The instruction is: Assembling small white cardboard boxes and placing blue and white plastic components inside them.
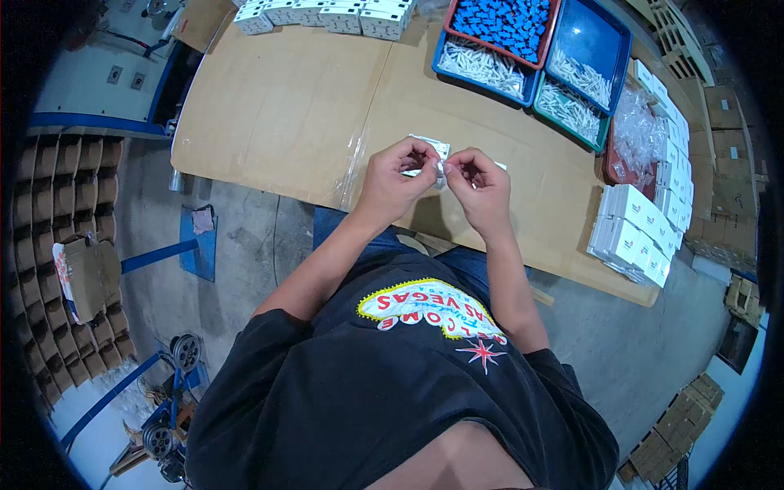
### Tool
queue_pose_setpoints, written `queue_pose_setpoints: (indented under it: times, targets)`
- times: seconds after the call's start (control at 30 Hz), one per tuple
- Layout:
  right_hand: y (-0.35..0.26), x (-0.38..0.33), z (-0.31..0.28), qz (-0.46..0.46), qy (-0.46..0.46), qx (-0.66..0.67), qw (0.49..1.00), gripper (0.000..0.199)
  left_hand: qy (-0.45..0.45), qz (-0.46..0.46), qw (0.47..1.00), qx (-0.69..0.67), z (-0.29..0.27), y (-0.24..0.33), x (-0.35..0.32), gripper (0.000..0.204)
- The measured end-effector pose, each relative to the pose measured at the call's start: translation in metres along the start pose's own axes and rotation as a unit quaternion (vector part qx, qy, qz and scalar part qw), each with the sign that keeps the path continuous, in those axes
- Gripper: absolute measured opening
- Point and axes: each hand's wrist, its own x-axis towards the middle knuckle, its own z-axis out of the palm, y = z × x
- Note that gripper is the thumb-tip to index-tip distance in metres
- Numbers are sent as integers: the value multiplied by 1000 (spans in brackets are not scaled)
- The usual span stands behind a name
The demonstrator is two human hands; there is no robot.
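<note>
My left hand [394, 181] and my right hand [480, 189] meet above the near part of the cardboard-covered table. Both are closed in a pinch on one small whitish piece [442, 169], which looks partly clear. My fingertips cover most of it, so its kind cannot be made out. Just beyond my fingers, a white printed card or flat box [430, 145] lies on the table, partly hidden by my left hand.
At the far right, a red tray of blue pieces [502, 26] rests on blue and green trays [608, 135] of white sticks. Clear plastic bags [639, 126] fill another red tray. White boxes stand in stacks at the right [633, 233] and along the far edge [327, 16].
</note>
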Motion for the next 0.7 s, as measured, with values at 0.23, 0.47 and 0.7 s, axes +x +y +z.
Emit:
queue_pose_setpoints:
  times: [0.23,0.47,0.7]
  targets:
    - [2,-1,-8,15,-25,-22,999,4,-36,-68,997,-24,0,8,-1,13]
    - [4,0,-8,23,-33,-49,998,3,-20,-74,997,-32,1,-3,-3,15]
    - [7,0,-11,37,-49,-79,995,4,-30,-72,997,-27,-4,-3,-3,12]
